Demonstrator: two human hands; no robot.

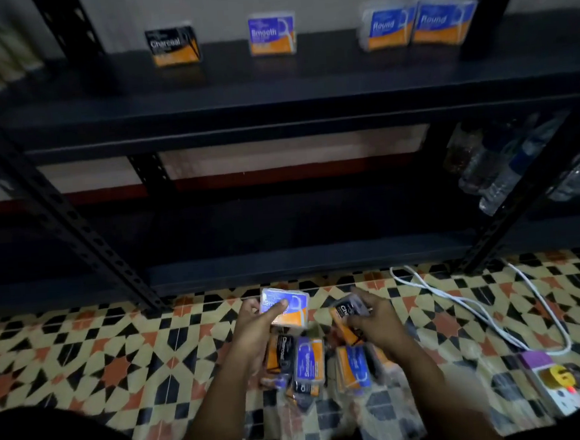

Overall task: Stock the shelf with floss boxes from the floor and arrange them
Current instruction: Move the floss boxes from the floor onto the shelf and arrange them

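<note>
My left hand [254, 325] grips a blue-and-orange floss box [289, 304] just above the patterned floor. My right hand [374, 320] grips a black-and-orange charcoal floss box [345, 314]. Below both hands lies a pile of several floss boxes [309, 362] on the tiles. On the dark shelf [272, 83] stand a black Charcoal box [172, 46], a blue Smooth box [271, 34] and two blue Round boxes side by side [417, 23].
A black metal rack with slotted uprights [86, 227] stands ahead. Clear water bottles [504, 167] lie on the lower shelf at right. A white cable [476, 309] runs to a power strip [561, 386] on the floor at right.
</note>
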